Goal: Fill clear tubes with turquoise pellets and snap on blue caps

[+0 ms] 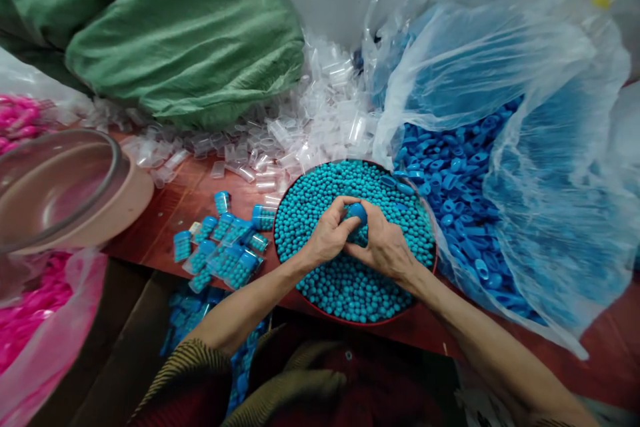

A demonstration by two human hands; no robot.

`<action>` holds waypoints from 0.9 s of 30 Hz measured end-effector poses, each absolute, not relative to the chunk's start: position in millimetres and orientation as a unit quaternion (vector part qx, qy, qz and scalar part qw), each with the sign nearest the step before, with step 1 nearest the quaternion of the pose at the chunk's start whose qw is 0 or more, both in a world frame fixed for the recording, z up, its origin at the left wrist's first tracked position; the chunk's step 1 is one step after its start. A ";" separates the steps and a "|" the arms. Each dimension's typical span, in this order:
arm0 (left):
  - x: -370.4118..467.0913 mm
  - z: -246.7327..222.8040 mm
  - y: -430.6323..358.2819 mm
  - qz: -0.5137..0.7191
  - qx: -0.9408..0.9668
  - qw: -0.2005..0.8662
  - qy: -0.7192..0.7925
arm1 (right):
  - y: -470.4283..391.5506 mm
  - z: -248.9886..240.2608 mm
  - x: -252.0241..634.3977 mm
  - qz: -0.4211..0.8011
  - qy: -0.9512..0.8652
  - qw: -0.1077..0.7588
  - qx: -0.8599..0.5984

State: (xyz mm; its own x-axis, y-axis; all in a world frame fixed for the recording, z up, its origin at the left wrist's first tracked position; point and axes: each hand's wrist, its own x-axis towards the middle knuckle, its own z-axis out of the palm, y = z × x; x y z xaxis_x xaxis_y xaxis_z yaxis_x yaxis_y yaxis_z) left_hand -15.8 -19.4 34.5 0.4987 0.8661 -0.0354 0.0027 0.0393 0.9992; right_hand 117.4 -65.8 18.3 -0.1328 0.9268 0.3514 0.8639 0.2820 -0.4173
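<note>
Two hands grip a blue-capped container (357, 213) over beads, at the frame's centre

The left hand (327, 232) and right hand (384, 243) both hold it, thumbs and fingers pinched in around its blue cap; beneath them, turquoise beads (350, 297) fill a round basin (370, 322); left of centre, bead-filled containers (233, 250) lie heaped on a red table (150, 220); clear empties (280, 137) spread across upper centre, blue caps (465, 193) spill from a plastic bag (560, 167) at right, and a green cloth bundle (185, 40) fills the upper left

Turquoise beads (345, 297), blue cap (357, 213), green cloth (185, 47), dark-striped olive sleeve (187, 359)
</note>
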 end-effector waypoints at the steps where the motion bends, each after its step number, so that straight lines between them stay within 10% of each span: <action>1: -14.6 35.2 -20.8 0.350 0.590 0.623 0.375 | -65.7 18.0 115.5 0.045 -0.749 0.271 -0.604; 15: -64.3 28.2 -18.5 0.278 0.687 0.507 0.439 | -70.5 19.9 118.8 0.110 -0.776 0.180 -0.594; 27: -170.5 38.7 -4.2 0.216 0.728 0.062 0.647 | -23.7 26.2 199.0 0.057 -0.625 0.112 -0.770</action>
State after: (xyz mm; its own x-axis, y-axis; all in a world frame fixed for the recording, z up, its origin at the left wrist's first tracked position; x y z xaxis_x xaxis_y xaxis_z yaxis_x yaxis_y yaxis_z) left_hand -170.5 -4.2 38.7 0.0691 0.9698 0.2341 0.9158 -0.1547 0.3706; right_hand 199.0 -23.7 26.2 0.2114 0.9760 0.0530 0.9504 -0.1926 -0.2444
